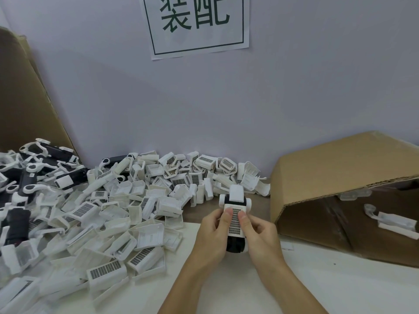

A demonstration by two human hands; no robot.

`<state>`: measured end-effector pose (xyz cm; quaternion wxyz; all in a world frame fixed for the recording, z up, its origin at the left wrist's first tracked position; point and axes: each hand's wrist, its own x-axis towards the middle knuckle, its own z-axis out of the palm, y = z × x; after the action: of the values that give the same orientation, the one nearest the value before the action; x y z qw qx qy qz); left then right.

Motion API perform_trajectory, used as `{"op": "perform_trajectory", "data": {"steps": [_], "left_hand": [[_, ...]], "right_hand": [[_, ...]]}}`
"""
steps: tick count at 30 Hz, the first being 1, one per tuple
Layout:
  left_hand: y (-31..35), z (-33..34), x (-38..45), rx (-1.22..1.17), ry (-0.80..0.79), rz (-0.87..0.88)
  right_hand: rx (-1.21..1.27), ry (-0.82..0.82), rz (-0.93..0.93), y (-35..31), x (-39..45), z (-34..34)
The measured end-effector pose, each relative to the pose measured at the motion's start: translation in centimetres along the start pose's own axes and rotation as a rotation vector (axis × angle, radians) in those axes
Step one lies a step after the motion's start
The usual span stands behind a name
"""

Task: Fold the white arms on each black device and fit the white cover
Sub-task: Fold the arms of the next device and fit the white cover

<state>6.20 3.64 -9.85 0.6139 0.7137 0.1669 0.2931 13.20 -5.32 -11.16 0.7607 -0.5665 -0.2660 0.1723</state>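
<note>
Box: a brown cardboard box (335, 175) lies on its side at the right, its open mouth facing the person; the cut edges show the corrugated core.
Box contents: one white-armed device (394, 223) lies on the inner wall, and another pale part (353, 194) sits deeper in; its detail is too dim to tell.
Device: a black device (235, 225) is held above the table just left of the box, upright and tilted away, with its rounded black end toward the person.
Cover: a white cover (235, 220) with a dark grid panel lies on the device's front face.
Arms: white arms (248, 202) with rounded ends sit at both sides of the device's top.
Left hand: the left hand (213, 236) grips the device's left side, thumb pressing the cover.
Right hand: the right hand (258, 236) grips the right side, thumb on the cover beside the grid.
Covers: a heap of loose white plastic covers (108, 223), boxy, many with grid panels, spreads over the left and back of the table.
Devices: a pile of black devices (34, 175) with white arms spread out lies at far left.
Cardboard: a brown sheet (27, 98) leans behind that pile.
Table: a white tabletop (238, 288), with a brown strip near the wall.
Wall: a pale grey wall (226, 98) bears a white paper sign (197, 23) with dark green characters.
</note>
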Motion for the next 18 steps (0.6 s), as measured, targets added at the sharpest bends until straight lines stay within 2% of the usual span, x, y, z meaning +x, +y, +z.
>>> {"op": "perform_trajectory", "data": {"steps": [3,6,9,15,18], "left_hand": [[0.10,-0.16,0.13,-0.070,-0.009,-0.056],[0.04,-0.45,0.22,-0.173,-0.086,-0.108],[-0.35,-0.44,0.27,-0.142,-0.072,-0.113],[-0.33,-0.08,0.32,-0.028,-0.011,-0.046],[-0.12,0.07,0.29,-0.068,-0.011,-0.071]], "right_hand": [[0.010,0.014,0.021,0.38,0.20,0.13],[0.089,-0.008,0.081,0.43,0.39,-0.18],[0.212,-0.060,0.147,0.29,0.52,-0.63],[0.033,0.012,0.077,0.64,0.41,-0.28],[0.085,0.001,0.103,0.69,0.57,-0.44]]}}
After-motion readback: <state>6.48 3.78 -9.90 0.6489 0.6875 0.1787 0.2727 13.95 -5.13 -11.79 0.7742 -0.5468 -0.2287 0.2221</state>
